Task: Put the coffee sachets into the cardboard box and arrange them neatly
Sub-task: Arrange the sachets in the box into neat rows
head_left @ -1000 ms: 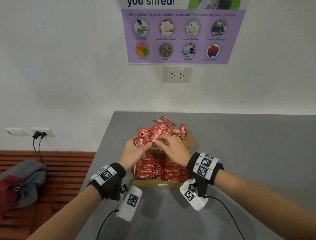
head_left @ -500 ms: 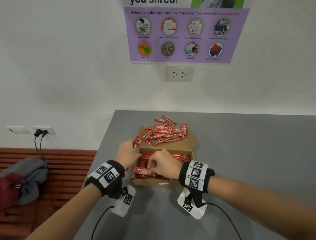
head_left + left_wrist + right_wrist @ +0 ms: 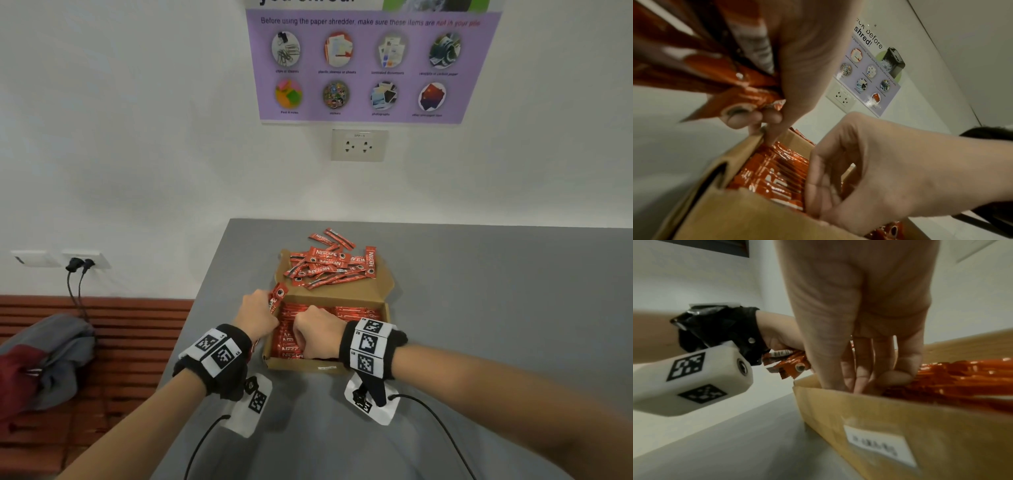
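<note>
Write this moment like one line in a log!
left hand: holds sachets | right hand: fingers down in box | loose pile: on flap

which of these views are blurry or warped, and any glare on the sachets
Head view: sharp at the centre, its wide lens bends the poster and table edge. Left wrist view: the bundle of sachets in the left hand is a close, soft smear; glare streaks the packed sachets. Right wrist view: right hand soft, cardboard box label unreadable.
</note>
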A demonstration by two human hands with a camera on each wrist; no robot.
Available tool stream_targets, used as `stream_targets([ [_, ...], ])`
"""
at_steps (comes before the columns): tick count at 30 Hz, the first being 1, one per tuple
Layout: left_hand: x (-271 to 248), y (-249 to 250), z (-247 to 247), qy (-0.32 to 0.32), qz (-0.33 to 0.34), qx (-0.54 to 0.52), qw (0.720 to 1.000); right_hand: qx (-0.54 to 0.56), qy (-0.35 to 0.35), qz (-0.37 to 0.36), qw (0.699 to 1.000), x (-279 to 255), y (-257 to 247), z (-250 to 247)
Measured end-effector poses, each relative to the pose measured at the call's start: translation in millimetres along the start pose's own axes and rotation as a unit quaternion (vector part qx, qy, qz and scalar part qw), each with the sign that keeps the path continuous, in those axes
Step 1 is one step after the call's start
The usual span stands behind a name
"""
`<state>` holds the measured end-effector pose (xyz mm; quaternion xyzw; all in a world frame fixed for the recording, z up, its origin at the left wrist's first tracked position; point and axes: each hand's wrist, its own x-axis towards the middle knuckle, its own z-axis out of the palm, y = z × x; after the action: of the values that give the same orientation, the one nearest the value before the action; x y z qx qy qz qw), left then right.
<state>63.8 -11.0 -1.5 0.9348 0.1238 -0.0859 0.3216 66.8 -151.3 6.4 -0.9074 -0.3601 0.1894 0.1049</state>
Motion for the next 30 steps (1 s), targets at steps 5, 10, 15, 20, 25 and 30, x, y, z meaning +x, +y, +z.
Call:
stream_targets([
  [5,2.8,-1.4,2.2,0.001,-0.001,-0.001,1.000,-0.033,0.011,-0.005,0.999,3.4,-2.0,0.8],
  [10,5.4,-4.7,3.3,-0.004,-0.002,0.002,1.000,-0.080,0.031,-0.014,0.996,6.1,-6.4,1.9],
  [15,7.5,-6.4,4.1,-0.006,0.002,0.003,1.000,-0.087,0.014,-0.037,0.995,5.9,-8.3,0.8],
  [20,5.6,-5.9,3.1,-0.005,0.006,0.001,1.000,-0.078,0.011,-0.040,0.996,5.4,-6.2,0.3],
  [25,3.3,-4.4,0.9,-0.003,0.015,0.014,1.000,-0.041,0.003,-0.039,0.998,5.4,1.1,-1.6],
  [30,-4.7,-0.2,-4.8,0.002,0.032,-0.032,0.999,0.032,0.072,-0.013,0.997,-5.2,20.4,-14.3],
])
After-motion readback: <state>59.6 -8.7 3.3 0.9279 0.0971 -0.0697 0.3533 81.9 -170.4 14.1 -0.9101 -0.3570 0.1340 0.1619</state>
